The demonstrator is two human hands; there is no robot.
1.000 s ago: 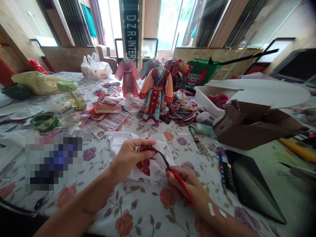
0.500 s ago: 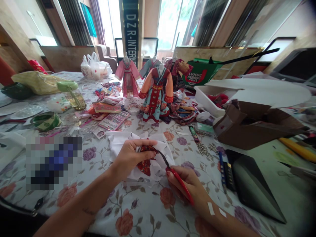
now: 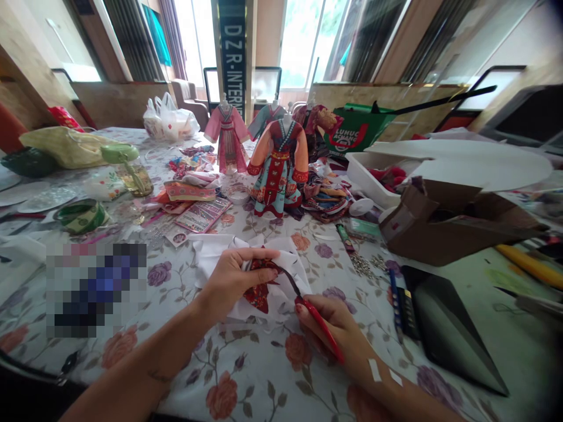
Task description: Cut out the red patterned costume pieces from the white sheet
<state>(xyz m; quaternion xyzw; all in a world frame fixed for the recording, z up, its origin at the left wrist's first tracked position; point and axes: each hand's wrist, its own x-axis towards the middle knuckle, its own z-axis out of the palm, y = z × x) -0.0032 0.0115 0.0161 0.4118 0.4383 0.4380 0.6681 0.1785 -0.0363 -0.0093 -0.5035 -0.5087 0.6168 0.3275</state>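
Note:
My left hand (image 3: 231,276) pinches a piece of red patterned fabric (image 3: 257,293) that lies on white cloth (image 3: 281,299) on the floral tablecloth (image 3: 264,375). My right hand (image 3: 332,325) is closed round red-handled scissors (image 3: 310,308), whose dark blades reach up to the fabric at my left fingertips. Both hands work close together at the table's near middle.
Doll-sized costumes on stands (image 3: 279,167) rise behind the cloth, among ribbons and trims (image 3: 193,193). A brown cardboard box (image 3: 444,223), a white tray (image 3: 373,176) and a dark tablet (image 3: 448,328) lie to the right. A green tape roll (image 3: 81,217) sits at left.

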